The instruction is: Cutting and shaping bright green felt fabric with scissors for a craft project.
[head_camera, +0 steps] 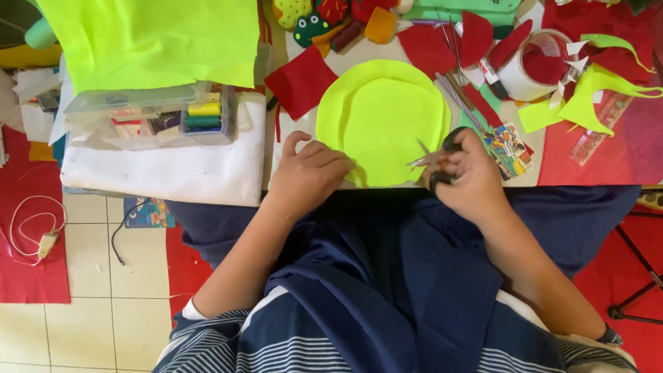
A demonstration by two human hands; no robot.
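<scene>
A round neon-yellow felt piece [382, 119] lies on the low white table [173, 176] in front of me. My left hand [309, 176] presses and pinches its near left edge. My right hand [468, 176] grips black-handled scissors [436, 160], whose blades are parted and point left at the near right edge of the felt circle. My lap in dark blue cloth fills the bottom of the view.
A clear plastic box with thread spools [160, 114] sits at the left under a large neon-yellow sheet [155, 38]. Red felt pieces [301, 81], a tape roll [533, 65], yellow scraps [583, 97], knitting needles [459, 97] and a ruler [595, 135] crowd the far and right side.
</scene>
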